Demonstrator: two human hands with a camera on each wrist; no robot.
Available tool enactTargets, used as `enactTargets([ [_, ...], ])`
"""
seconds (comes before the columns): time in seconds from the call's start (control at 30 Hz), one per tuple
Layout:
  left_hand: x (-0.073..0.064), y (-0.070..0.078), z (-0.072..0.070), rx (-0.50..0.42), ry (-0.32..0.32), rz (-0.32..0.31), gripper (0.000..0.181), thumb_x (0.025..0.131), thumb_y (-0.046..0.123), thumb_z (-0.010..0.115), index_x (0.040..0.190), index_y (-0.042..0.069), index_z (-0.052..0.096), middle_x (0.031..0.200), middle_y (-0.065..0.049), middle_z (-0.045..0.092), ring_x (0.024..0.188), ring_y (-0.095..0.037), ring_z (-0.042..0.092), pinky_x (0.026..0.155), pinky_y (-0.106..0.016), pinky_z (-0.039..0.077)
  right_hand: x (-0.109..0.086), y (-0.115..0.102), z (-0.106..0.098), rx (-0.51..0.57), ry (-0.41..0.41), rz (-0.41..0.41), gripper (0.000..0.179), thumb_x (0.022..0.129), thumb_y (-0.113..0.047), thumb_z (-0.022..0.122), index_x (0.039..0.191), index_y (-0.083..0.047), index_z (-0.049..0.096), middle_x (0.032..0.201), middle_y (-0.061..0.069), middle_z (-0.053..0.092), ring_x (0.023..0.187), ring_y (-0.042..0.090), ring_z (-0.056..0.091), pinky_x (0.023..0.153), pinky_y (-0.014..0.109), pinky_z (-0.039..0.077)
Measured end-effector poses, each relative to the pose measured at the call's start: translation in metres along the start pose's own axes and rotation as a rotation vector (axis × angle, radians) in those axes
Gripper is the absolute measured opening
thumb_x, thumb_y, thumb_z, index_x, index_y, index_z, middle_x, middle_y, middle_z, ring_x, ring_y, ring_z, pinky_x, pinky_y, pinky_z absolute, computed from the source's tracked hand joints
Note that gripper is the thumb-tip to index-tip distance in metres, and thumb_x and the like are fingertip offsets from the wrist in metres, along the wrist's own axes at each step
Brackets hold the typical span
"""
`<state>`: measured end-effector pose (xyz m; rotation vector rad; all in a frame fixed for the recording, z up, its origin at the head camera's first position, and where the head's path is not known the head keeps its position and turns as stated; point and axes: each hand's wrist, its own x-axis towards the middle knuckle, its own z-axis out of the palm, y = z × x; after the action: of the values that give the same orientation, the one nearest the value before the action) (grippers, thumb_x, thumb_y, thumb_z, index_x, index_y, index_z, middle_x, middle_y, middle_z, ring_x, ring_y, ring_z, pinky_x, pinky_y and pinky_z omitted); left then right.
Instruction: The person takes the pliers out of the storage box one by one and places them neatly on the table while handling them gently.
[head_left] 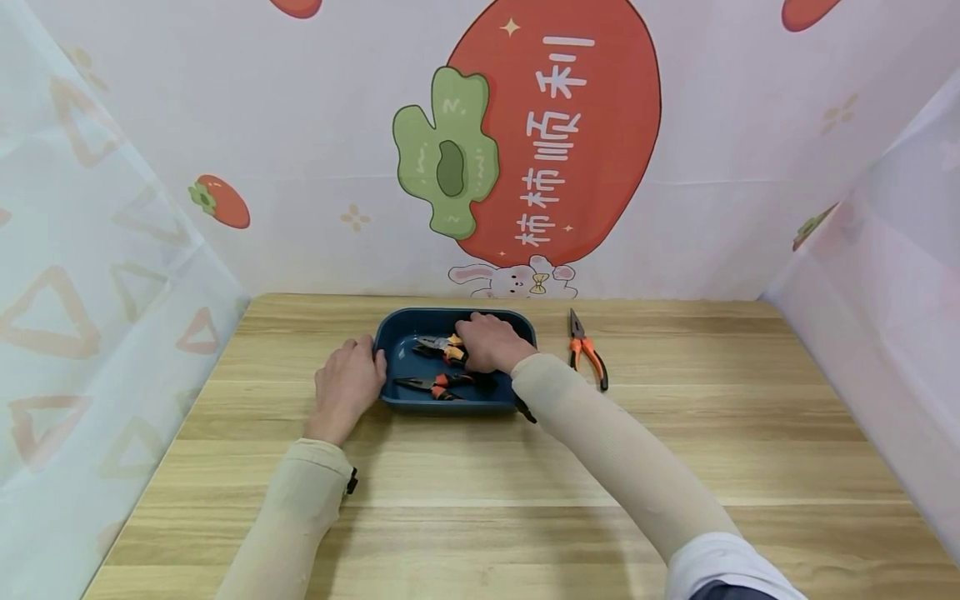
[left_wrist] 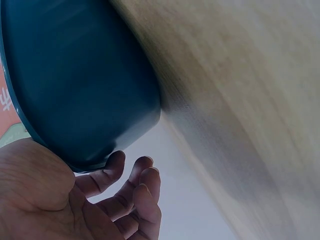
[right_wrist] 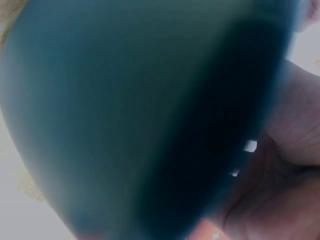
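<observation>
A dark blue rectangular tray (head_left: pixel 450 406) stands on the wooden table. My left hand (head_left: pixel 349 379) grips its left rim; in the left wrist view the forefinger of that hand (left_wrist: pixel 95 205) touches the outer wall under the rim. My right hand (head_left: pixel 491 340) reaches inside the tray and grips the handles of pliers with a silver head and yellow-orange parts (head_left: pixel 442 342). Its fingertips are hidden in the head view. Nearer the front wall, pliers with red-and-black handles (head_left: pixel 442 383) lie in the tray. In the right wrist view the tray's blurred wall hides much of the right hand (right_wrist: pixel 280 185).
Long-nose pliers with orange-and-black handles (head_left: pixel 587 348) lie on the table (head_left: pixel 675 433) to the right of the tray. A printed cloth backdrop (head_left: pixel 322 125) rises behind the table, with more cloth along both sides.
</observation>
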<state>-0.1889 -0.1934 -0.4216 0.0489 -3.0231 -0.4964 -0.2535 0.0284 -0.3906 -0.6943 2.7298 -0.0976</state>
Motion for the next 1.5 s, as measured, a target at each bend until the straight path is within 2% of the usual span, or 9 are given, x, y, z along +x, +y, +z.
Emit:
enactTargets([
  [0.37,0.000,0.001,0.000,0.005,-0.008,-0.006,0.033,0.106,0.027,0.047,0.118,-0.002,0.059,0.105,-0.023,0.060,0.094,-0.043,0.061,0.073,-0.062,0.051,-0.001,0.002,-0.001,-0.031,0.027,-0.004,0.044,0.094,-0.027,0.075,0.132,-0.012,0.061,0.119,0.007,0.062,0.101,0.024,0.055,0.094,0.042,0.049],
  [0.77,-0.001,0.002,-0.001,0.005,-0.008,-0.007,0.033,0.106,0.027,0.048,0.117,-0.002,0.058,0.105,-0.023,0.061,0.092,-0.043,0.061,0.072,-0.061,0.051,-0.013,0.006,-0.012,-0.026,0.074,-0.034,0.040,0.091,-0.033,0.077,0.123,-0.013,0.063,0.111,0.005,0.060,0.096,0.022,0.056,0.088,0.044,0.049],
  [1.27,0.000,0.001,0.000,0.006,-0.020,-0.004,0.035,0.106,0.026,0.047,0.121,-0.003,0.058,0.105,-0.024,0.060,0.091,-0.042,0.061,0.070,-0.061,0.052,-0.026,0.007,-0.024,0.007,0.132,-0.050,0.055,0.089,-0.038,0.079,0.134,-0.013,0.060,0.122,0.007,0.060,0.103,0.022,0.056,0.089,0.041,0.050],
  [1.5,0.000,0.001,-0.001,0.005,-0.026,-0.008,0.034,0.106,0.026,0.047,0.120,-0.003,0.058,0.105,-0.024,0.060,0.092,-0.043,0.061,0.071,-0.061,0.051,-0.034,0.008,-0.028,0.008,0.181,-0.067,0.054,0.088,-0.037,0.080,0.132,-0.013,0.060,0.123,0.007,0.060,0.105,0.024,0.057,0.093,0.042,0.048],
])
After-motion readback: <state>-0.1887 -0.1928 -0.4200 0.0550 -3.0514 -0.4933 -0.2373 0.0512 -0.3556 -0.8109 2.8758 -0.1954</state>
